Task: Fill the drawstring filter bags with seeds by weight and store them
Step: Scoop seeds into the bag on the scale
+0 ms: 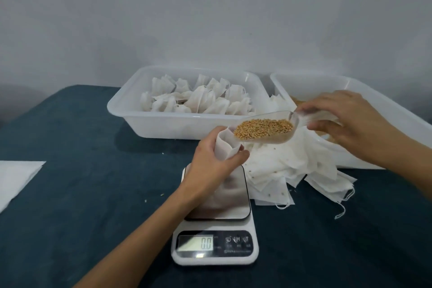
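We hold an empty filter bag upright in our left hand, fingers and thumb curled round its body so its mouth gapes upward. Our right hand pinches the handle of a clear plastic scoop, whose lip hangs right at the bag's mouth. The scoop is loaded with golden seeds and lies nearly level.

Directly beneath the left hand sits the kitchen scale, its steel platform bare and its display reading 0.0. The bag is raised above that platform, not resting on it.

Just to the right of the bag, under the scoop, lies a loose heap of flat empty bags, with drawstrings trailing off its edge and a few stray seeds on top. Beyond the right hand is a white tub with seeds in it, mostly hidden by that hand. Beyond the scoop, another white tub holds filled, closed bags.

Well to the left of the grip, a white sheet lies on the dark blue tablecloth.
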